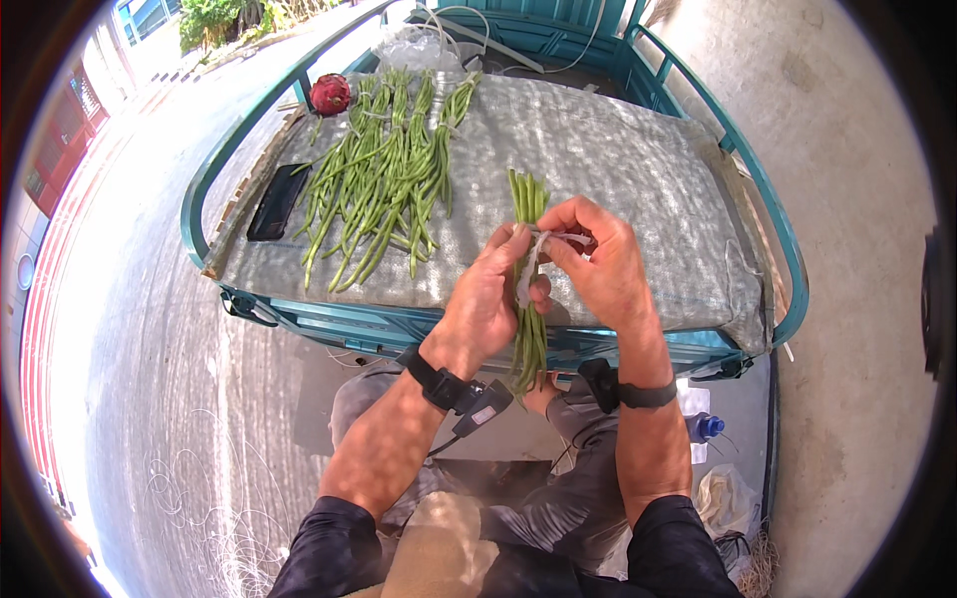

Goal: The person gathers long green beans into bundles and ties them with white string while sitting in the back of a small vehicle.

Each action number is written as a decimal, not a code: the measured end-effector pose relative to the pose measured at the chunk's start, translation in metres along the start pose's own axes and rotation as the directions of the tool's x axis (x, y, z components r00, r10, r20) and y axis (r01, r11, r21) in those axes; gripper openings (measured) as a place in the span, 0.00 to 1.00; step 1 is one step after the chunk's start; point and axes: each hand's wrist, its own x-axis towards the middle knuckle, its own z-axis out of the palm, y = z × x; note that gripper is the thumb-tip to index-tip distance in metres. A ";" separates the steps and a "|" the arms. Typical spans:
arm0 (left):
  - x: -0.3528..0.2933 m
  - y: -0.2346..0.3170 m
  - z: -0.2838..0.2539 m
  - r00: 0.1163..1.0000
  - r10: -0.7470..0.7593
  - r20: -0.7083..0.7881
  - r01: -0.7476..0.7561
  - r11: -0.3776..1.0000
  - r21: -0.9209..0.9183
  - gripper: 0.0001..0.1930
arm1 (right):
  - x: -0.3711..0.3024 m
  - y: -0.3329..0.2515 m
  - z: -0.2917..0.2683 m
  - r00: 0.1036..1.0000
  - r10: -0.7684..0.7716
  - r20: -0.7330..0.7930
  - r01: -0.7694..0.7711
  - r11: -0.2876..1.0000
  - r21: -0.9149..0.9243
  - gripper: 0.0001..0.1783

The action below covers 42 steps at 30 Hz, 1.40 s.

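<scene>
Grasping a slim green bean bundle [528,209], the left hand [485,294] wraps its fingers round the stalks, its thumb pressed on the front. In this head view the right hand [603,261] sits just across from it, thumb and fingertips pinched on a pale strip [526,274] that passes over the beans. So the 2 hands meet at the near edge of the cart bed [638,149], which wears a grey woven cover. The bundle stands nearly upright there, and its lower ends reach past that edge, over the person's lap.

To the right of the hands I see a wide stretch of cover running out to the right rail [763,189], so the right elbow side has room. The left is tighter: a spread of long beans [384,179] lies well up the cover, its nearest tips not far from the near edge, with a black phone [278,202] beside it by the left border. At the far left corner a red dragon fruit [330,94] touches or nearly touches the bean tops; I can't tell which. Behind them, clear plastic [414,50] bunches near the far edge.
</scene>
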 end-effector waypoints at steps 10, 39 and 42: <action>0.000 0.001 0.012 0.996 -0.065 -0.061 0.065 0.998 -0.003 0.09 | 0.001 -0.003 -0.004 0.999 -0.026 -0.018 0.023 0.988 -0.152 0.06; 0.084 0.001 -0.026 0.803 0.500 0.323 -0.360 -0.024 0.932 0.16 | 0.034 0.084 -0.009 0.984 -0.133 -0.119 0.069 0.897 -0.436 0.07; 0.085 0.000 -0.028 0.835 0.488 0.255 -0.342 0.097 0.934 0.13 | 0.035 0.087 -0.008 0.989 -0.099 -0.114 0.049 0.923 -0.381 0.06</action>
